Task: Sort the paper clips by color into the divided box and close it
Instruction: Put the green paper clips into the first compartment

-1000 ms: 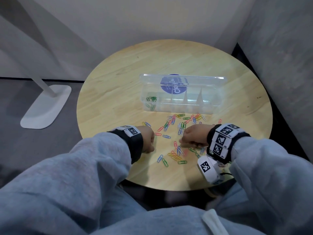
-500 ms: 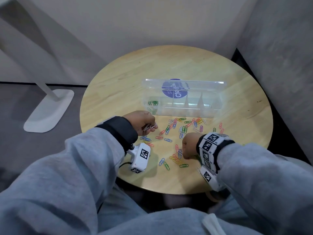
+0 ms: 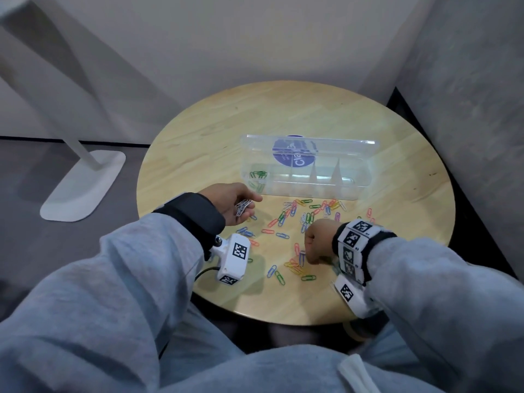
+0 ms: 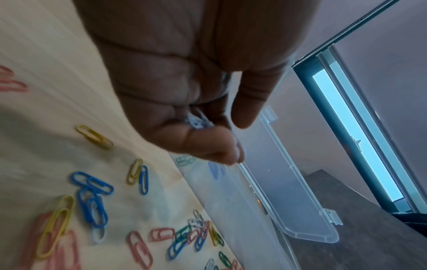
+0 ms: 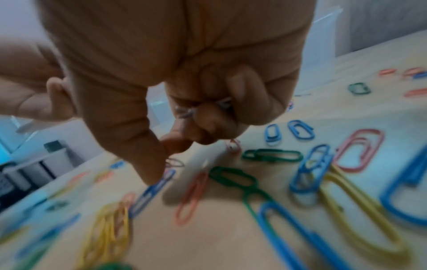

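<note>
My left hand is raised palm-up near the left end of the divided box and cups a small bundle of white clips in curled fingers. In the left wrist view the palm hides most of this bundle; only a few white loops show between the thumb and the fingers.

My right hand is clenched low over the scattered clips toward the near edge of the tabletop. From the head view its fingers are hidden under the knuckles. The right wrist view, blurred throughout, shows pale clips gripped inside the curled fingers, while the thumb tip and one fingertip reach down to a blue clip lying on the wood. Whether that clip is pinched cannot be determined.

The box stands at the middle of the tabletop, long side facing me. It is clear plastic with upright dividers. Its lid stands open along the far side and carries a round blue label whose text is partly cut off. The leftmost compartment holds green clips. The contents of the other compartments cannot be made out through the glare.

Loose clips in blue, yellow, pink, green and white lie between the box front and the near edge. My grey sleeves cover part of the near edge.
</note>
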Demonstrator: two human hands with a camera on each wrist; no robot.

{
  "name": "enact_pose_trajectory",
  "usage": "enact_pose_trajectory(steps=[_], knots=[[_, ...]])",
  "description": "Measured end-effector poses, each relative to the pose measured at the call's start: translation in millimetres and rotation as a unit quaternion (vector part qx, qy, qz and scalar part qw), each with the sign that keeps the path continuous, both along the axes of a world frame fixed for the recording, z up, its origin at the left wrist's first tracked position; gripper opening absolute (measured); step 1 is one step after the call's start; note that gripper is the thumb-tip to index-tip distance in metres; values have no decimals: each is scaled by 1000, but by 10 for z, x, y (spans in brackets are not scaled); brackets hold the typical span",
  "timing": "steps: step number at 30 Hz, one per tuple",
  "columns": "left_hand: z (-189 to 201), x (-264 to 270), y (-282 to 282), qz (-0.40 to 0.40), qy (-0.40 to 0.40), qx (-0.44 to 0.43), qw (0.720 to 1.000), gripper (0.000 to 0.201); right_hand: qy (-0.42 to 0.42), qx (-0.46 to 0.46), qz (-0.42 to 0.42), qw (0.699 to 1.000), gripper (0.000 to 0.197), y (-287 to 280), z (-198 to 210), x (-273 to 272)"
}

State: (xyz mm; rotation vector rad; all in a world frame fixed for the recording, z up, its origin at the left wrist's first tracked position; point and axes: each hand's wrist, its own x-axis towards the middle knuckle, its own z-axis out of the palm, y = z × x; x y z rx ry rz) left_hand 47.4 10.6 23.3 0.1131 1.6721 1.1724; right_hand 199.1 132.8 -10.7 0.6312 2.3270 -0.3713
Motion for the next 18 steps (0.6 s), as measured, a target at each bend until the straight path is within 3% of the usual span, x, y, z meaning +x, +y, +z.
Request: enact_pose_trajectory(steps=[2,3,5,8,10,18], knots=[[16,-28,6,9,-3,13,1000,28,54,-100,-109,987,10,112,30,15],[24,-48,10,14,-7,24,1000,31,95,-181,-187,961,18,164,60,28],[45,-96,26,27,-19,48,998,36,183,-313,-313,878,28,253,140,26],[93,-153,76,39,-25,70,996,37,260,-394,-404,784,28,372,281,-43],[115,-178,126,36,-25,78,996,38,280,-422,-441,741,23,431,351,-111],[133,-238,461,36,-9,74,997,39,298,-398,-508,704,19,479,430,-546]])
